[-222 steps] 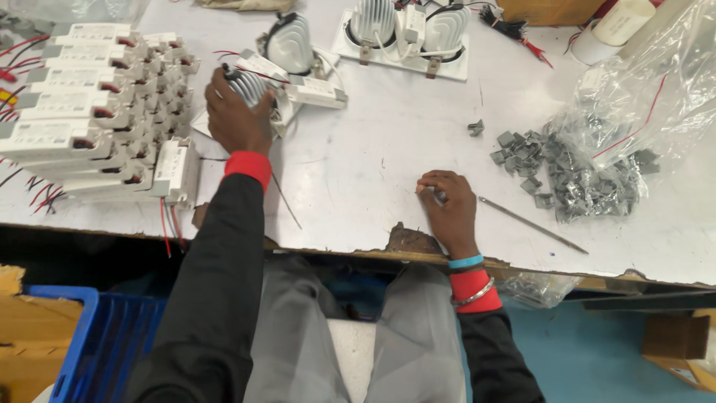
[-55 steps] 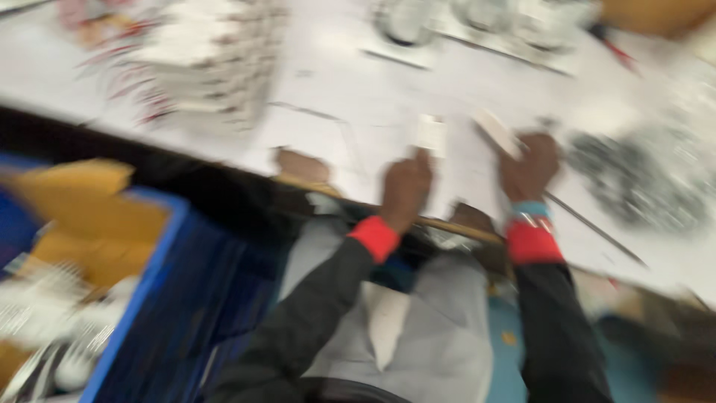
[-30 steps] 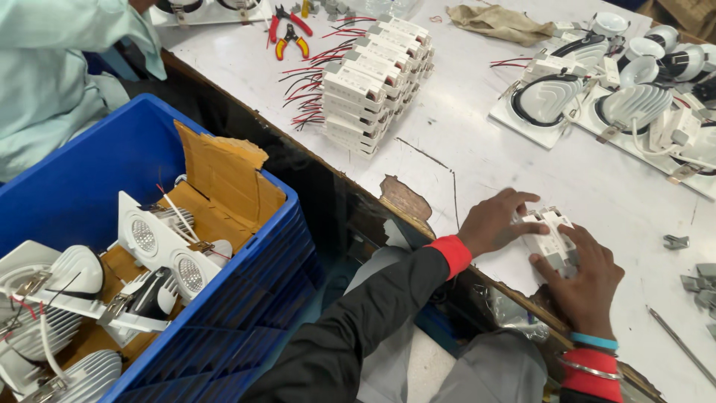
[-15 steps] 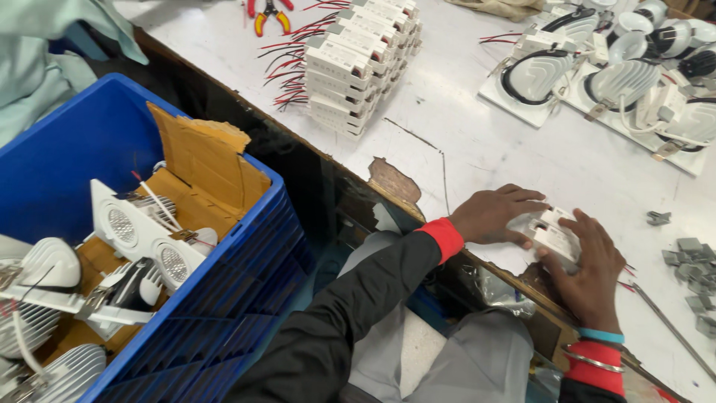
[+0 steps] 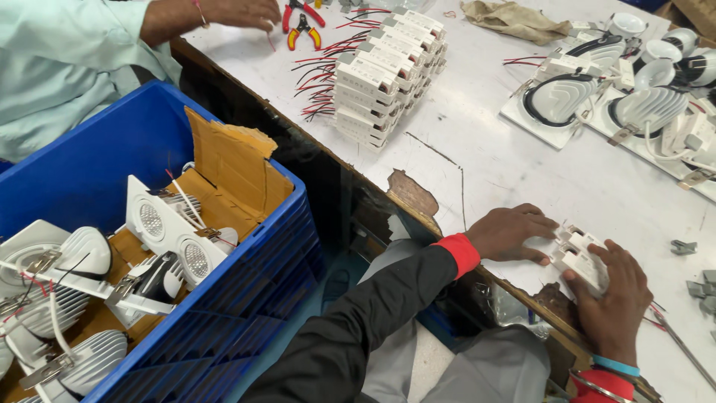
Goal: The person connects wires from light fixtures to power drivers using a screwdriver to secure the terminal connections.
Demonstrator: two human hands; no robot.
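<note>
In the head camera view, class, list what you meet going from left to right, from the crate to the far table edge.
Blue crate of finished light fittings → stack of white driver boxes → left hand → small white part → right hand → grey metal clips.

Glossy blue plastic crate (image 5: 246,283), torn brown cardboard (image 5: 231,160), chipped white table (image 5: 522,172)

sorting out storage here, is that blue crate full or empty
Partly full: the blue crate holds white light fittings on cardboard, well below its rim.
</note>
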